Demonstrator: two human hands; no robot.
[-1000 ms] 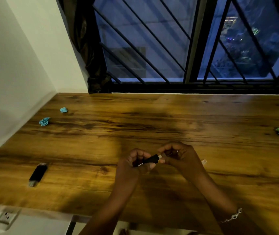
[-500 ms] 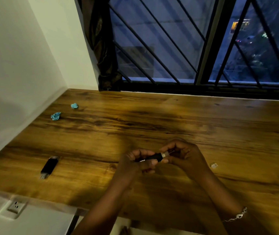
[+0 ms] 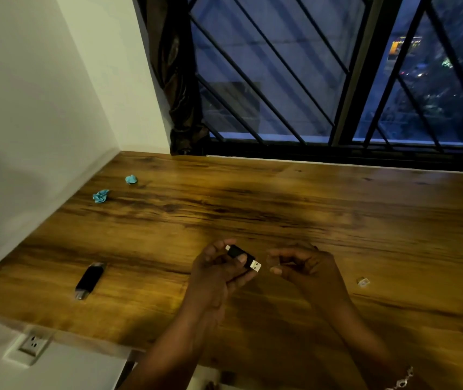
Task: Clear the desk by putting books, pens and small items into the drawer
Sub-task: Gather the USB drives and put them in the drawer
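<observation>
My left hand grips a black USB flash drive just above the wooden desk, its bare metal plug pointing right. A short gap to the right, my right hand has curled fingers that pinch what looks like a small clear cap, hard to make out in the dim light. A second black flash drive lies on the desk near the front left. Another clear cap lies on the desk to the right of my right hand. No drawer is in view.
Two crumpled blue paper bits lie at the back left by the white wall. A barred window and a dark curtain stand behind the desk. A wall socket sits below the front left edge.
My hands have come apart: the right one pulled away from the drive's end, which now shows a bare metal plug. The view shifted left, so the green paper at right left the frame.
</observation>
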